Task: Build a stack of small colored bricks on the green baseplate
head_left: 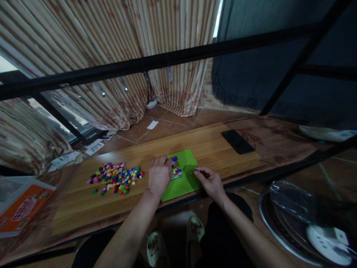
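A bright green studded baseplate (190, 160) lies on the wooden board. Small toy bricks (176, 167) in mixed colours form a packed block on its left half. My left hand (160, 173) rests at the plate's left edge, against that block, its fingers curled and closed; what they hold, if anything, is hidden. Over the plate's right edge, my right hand (209, 180) pinches a tiny dark purple brick (196, 170) between thumb and forefinger. Left of my left hand spreads a loose pile of many-coloured bricks (115, 178).
A black phone (237, 141) lies toward the right end of the wooden board (208, 139). At far left stands a clear plastic box with an orange label (26, 210). A white power strip (329, 243) and a clear plastic bag (291, 201) sit low at right. Black metal bars cross behind.
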A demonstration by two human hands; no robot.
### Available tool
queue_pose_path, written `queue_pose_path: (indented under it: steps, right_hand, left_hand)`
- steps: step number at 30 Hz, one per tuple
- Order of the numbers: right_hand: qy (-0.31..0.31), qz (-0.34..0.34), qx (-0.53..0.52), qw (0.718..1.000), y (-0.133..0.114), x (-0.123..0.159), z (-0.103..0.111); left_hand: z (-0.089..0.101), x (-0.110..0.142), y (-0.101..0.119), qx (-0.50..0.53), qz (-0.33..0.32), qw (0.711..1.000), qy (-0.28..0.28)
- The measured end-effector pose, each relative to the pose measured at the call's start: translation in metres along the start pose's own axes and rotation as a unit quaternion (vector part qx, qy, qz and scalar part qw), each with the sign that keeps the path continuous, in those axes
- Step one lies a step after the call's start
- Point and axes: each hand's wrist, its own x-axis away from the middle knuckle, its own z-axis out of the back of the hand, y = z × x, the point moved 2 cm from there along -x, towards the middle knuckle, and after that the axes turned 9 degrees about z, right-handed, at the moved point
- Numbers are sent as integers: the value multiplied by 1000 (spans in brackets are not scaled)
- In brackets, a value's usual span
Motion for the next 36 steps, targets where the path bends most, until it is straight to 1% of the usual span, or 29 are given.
queue_pose_path:
  steps: [10,16,19,22,26,30,31,33,36]
  right_hand:
    - [3,-1,-23,1000,-5,-2,-11]
    - [2,-1,-55,998,-22,-6,-18]
    - [-8,8,-70,998,-33,-10,-21]
    - [-13,9,-86,996,-39,-15,-25]
    - [-23,-13,-121,992,-35,-20,-33]
    - [-32,-27,-130,991,-25,-24,-41]
    - [-34,-26,-124,991,-23,-25,-43]
    - [-39,-17,-108,993,-22,-29,-46]
    - [-41,14,-79,996,-25,-38,-50]
  left_hand:
    - [0,-3,4,-3,-5,1000,-29]
    - [3,0,1,6,-4,999,-37]
    - [5,3,-5,32,15,999,-29]
    - [10,9,-12,78,50,996,1]
    - [13,27,-29,120,111,986,27]
    - [3,59,-57,139,180,973,44]
    - [-1,68,-65,144,207,967,46]
    - [-8,86,-78,157,240,957,41]
    - [-16,105,-91,174,263,949,30]
